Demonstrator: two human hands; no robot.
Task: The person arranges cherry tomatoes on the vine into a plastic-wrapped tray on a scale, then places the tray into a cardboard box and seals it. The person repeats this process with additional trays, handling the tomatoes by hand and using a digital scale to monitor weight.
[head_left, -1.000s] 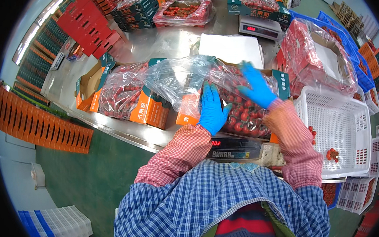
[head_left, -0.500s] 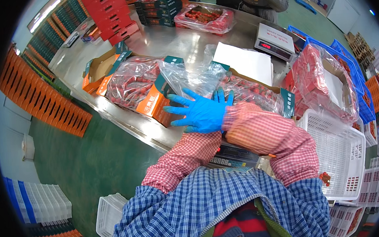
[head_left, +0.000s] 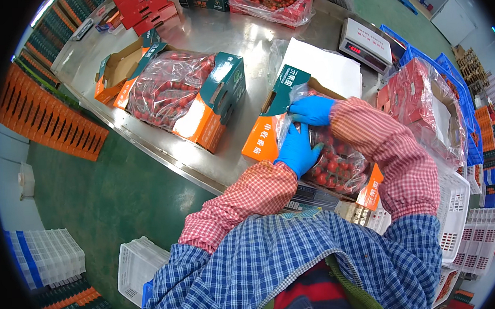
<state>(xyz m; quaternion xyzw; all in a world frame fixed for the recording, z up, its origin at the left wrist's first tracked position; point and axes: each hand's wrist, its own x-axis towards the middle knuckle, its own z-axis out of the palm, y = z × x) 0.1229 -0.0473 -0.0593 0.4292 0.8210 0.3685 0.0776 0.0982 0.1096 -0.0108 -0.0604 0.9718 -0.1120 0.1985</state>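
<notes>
In front of me lies an open carton with teal and orange sides (head_left: 261,140), holding cherry tomatoes (head_left: 335,169) under clear plastic film (head_left: 352,160). My left hand (head_left: 299,153), in a blue glove, rests on the film inside the carton's left end, thumb and fingers apart. Just beyond it, my right hand (head_left: 314,111), gloved too, has its fingers closed on the film along the far left edge. A second film-covered carton of tomatoes (head_left: 167,94) stands to the left, touched by neither hand.
An open carton (head_left: 122,68) sits at the table's left edge. White sheets (head_left: 324,65) and a scale (head_left: 364,44) lie beyond my right hand. Red cartons in plastic (head_left: 420,98) and a white crate (head_left: 455,210) stand right. A keypad device (head_left: 304,199) is partly hidden near my body.
My hands have moved from between the two cartons onto the right-hand carton's film. That carton has turned, its teal side now facing left. Loose film no longer spreads across the left carton's end.
</notes>
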